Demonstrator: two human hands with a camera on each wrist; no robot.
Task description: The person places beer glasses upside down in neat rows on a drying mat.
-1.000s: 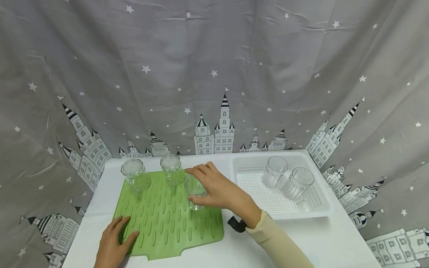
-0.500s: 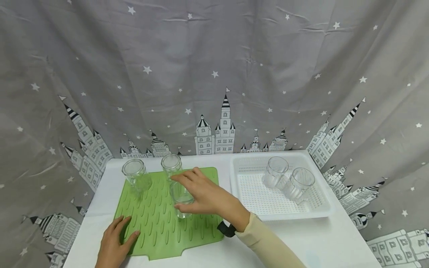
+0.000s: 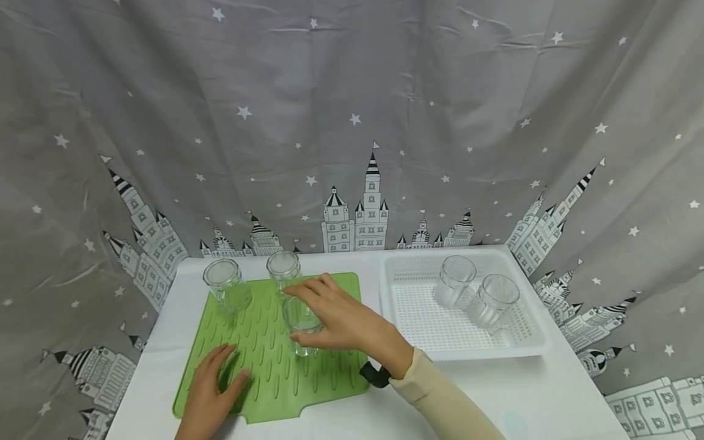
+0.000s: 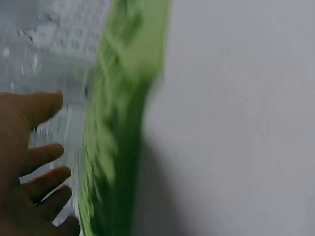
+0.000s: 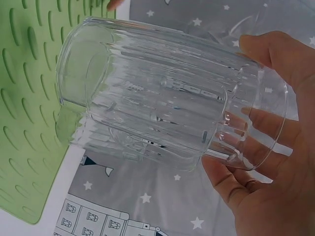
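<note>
My right hand (image 3: pixel 343 318) grips a clear glass mug (image 3: pixel 301 313) from above over the green ridged mat (image 3: pixel 269 391). In the right wrist view, thumb and fingers curl round the rim end of this ribbed mug (image 5: pixel 152 93), whose base points toward the mat. Whether it touches the mat cannot be told. My left hand (image 3: pixel 211 388) hovers above the mat's front left part, thumb and fingers spread, holding nothing. Two more glass mugs, one at the far left (image 3: pixel 225 284) and another beside it (image 3: pixel 282 266), stand on the mat's back part.
To the right of the mat sits a white perforated basket (image 3: pixel 407 351) with two glass mugs (image 3: pixel 455 281) in it. A white cloth (image 3: pixel 440 391) covers the table. Behind hangs a grey curtain (image 3: pixel 275 79) printed with castles and stars.
My right hand has carried the mug left and slightly toward me over the mat, then nearly stopped. The left hand has shifted right, away from the mat's left edge.
</note>
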